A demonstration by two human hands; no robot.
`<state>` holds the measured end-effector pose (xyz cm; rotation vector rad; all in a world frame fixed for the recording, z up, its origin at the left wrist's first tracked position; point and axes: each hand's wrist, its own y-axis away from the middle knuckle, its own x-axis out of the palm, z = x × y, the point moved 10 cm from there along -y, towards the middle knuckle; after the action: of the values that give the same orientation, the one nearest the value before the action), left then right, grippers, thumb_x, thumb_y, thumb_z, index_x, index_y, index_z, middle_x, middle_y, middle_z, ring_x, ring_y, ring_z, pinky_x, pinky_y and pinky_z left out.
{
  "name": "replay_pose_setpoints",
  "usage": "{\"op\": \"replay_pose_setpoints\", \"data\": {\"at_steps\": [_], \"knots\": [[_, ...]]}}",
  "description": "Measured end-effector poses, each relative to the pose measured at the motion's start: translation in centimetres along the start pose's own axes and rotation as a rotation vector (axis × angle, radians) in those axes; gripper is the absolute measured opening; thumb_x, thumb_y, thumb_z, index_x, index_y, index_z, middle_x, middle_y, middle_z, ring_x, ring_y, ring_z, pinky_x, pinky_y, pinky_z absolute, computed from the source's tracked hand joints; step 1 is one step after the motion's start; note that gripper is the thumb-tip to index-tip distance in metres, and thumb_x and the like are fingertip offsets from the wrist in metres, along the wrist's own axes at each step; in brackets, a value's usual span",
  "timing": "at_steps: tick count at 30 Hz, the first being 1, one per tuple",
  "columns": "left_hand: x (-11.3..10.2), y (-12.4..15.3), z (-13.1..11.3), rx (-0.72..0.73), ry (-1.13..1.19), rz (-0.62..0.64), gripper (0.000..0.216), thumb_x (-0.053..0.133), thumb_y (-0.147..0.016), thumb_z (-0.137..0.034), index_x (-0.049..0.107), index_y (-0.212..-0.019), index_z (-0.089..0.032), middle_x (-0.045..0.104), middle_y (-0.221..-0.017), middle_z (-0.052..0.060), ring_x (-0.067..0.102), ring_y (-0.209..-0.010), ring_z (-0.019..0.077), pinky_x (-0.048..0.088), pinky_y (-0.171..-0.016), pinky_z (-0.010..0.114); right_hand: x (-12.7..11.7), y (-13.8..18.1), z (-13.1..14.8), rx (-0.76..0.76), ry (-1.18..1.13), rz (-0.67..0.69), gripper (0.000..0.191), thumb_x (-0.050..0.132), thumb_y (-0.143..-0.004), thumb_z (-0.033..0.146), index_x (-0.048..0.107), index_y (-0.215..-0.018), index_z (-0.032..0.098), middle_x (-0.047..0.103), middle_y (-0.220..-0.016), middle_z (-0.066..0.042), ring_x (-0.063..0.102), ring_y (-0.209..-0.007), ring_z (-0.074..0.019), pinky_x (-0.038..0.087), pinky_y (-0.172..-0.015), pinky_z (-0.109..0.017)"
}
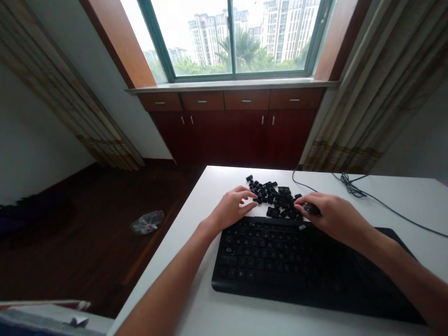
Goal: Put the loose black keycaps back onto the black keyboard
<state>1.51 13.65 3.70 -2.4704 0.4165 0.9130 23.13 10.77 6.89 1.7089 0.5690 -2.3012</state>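
Observation:
A black keyboard (273, 275) lies on the white table, its keycaps off and the bare key positions showing over much of it. Behind it is a loose pile of black keycaps (280, 200). My left hand (233, 207) is at the pile's left edge, fingers curved and apart, tips beside the nearest keycaps; nothing shows plainly between them. At the pile's right side my right hand (327, 212) is closed round a small tool with a dark, rounded handle (311, 209). The tool's working end is not visible.
A black cable (395, 210) runs over the right of the white table (192, 224), with a bundled coil (350, 185). Clear plastic (147, 222) lies on the dark floor at left. Wooden cabinets (224, 135) stand under the window beyond the table.

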Motion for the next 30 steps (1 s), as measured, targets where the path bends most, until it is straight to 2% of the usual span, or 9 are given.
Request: {"op": "replay_pose_setpoints", "data": {"at_steps": [2,4,8,11,17,19,23,26,30], "knots": [[0.7,-0.5,-1.2,0.059,-0.059,0.066,0.024,0.065,-0.090,-0.034,0.073,-0.110,-0.025,0.067,-0.114,0.007,0.066,-0.097,0.0204,0.055,-0.088,0.035,-0.1,-0.4,-2.1,0.023,-0.006,0.048,0.023,0.056,-0.093,0.037,0.074,-0.103,0.026,0.075,-0.103,-0.005,0.070,-0.086,-0.0253,0.050,-0.071,-0.035],[1.3,-1.0,-1.8,0.097,-0.116,0.111,0.024,0.066,-0.090,-0.031,0.073,-0.111,-0.024,0.067,-0.113,0.008,0.065,-0.101,0.0223,0.052,-0.094,0.038,0.0,-0.5,-3.0,0.001,-0.038,0.114,0.022,0.059,-0.090,0.036,0.076,-0.099,0.025,0.076,-0.100,-0.006,0.070,-0.086,-0.0253,0.051,-0.073,-0.034],[2.0,-1.7,-2.2,0.127,-0.202,0.151,0.020,0.061,-0.093,-0.027,0.075,-0.107,-0.023,0.068,-0.109,0.008,0.067,-0.094,0.0213,0.053,-0.088,0.035,0.6,0.3,-1.7,-0.115,-0.220,0.277,0.020,0.063,-0.089,0.038,0.077,-0.098,0.028,0.076,-0.096,-0.003,0.069,-0.082,-0.0212,0.051,-0.075,-0.031],[2.4,-1.9,-2.3,0.137,-0.240,0.156,0.020,0.060,-0.093,-0.024,0.075,-0.106,-0.023,0.069,-0.107,0.008,0.067,-0.093,0.0205,0.053,-0.087,0.034,0.7,1.0,-0.1,-0.175,-0.290,0.306,0.024,0.068,-0.086,0.041,0.076,-0.106,0.030,0.074,-0.103,-0.003,0.069,-0.085,-0.0203,0.051,-0.076,-0.030],[2.4,-1.4,-2.6,0.145,-0.275,0.130,0.019,0.058,-0.094,-0.020,0.075,-0.103,-0.024,0.070,-0.106,0.006,0.064,-0.099,0.0217,0.052,-0.091,0.037,1.2,1.3,1.1,-0.253,-0.270,0.286,0.013,0.066,-0.088,0.028,0.078,-0.096,0.028,0.074,-0.098,-0.001,0.069,-0.082,-0.0175,0.050,-0.076,-0.029],[2.3,-1.1,-2.8,0.144,-0.280,0.116,0.020,0.057,-0.095,-0.020,0.075,-0.102,-0.025,0.070,-0.106,0.005,0.063,-0.099,0.0214,0.052,-0.090,0.038,1.0,1.7,1.3,-0.272,-0.279,0.261,0.014,0.065,-0.089,0.026,0.078,-0.093,0.027,0.074,-0.097,-0.001,0.070,-0.081,-0.0167,0.051,-0.074,-0.028],[2.0,-0.7,-2.8,0.134,-0.281,0.078,0.020,0.057,-0.095,-0.022,0.076,-0.100,-0.026,0.070,-0.106,0.005,0.063,-0.098,0.0204,0.052,-0.089,0.037,0.6,3.4,1.3,-0.273,-0.258,0.185,0.022,0.058,-0.092,0.020,0.076,-0.102,0.027,0.073,-0.104,-0.002,0.071,-0.078,-0.0171,0.052,-0.071,-0.030],[2.0,-0.6,-2.8,0.127,-0.272,0.064,0.019,0.059,-0.094,-0.023,0.077,-0.096,-0.027,0.069,-0.104,0.005,0.062,-0.097,0.0203,0.052,-0.088,0.036,0.5,4.6,1.2,-0.249,-0.263,0.122,0.033,0.054,-0.087,0.006,0.073,-0.108,0.025,0.071,-0.113,-0.003,0.071,-0.090,-0.0184,0.055,-0.080,-0.031],[1.8,-0.6,-2.3,0.089,-0.228,0.047,0.018,0.060,-0.094,-0.026,0.078,-0.095,-0.027,0.072,-0.101,0.005,0.064,-0.094,0.0212,0.053,-0.085,0.037,0.2,5.1,1.0,-0.213,-0.323,0.007,0.031,0.054,-0.089,0.008,0.071,-0.110,0.023,0.072,-0.115,-0.004,0.070,-0.096,-0.0186,0.055,-0.088,-0.033]]}}
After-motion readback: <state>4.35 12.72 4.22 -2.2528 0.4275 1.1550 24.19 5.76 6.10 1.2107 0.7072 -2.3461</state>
